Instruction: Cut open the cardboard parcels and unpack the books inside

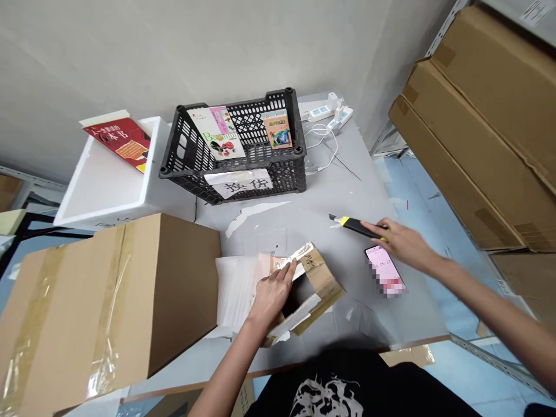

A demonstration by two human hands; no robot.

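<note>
The left hand is pressed on a torn cardboard packet, fingers half spread, beside white foam wrap, lower centre; the right hand, partly open, is laid on a yellow box cutter, grip unclear, near a phone; a black crate of books is seen upper centre

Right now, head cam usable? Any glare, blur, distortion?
Head view: soft, even light; glare on the foil lining by the left hand; phone screen partly mosaic-blurred; wide-angle stretch on the cartons at the right edge.
</note>
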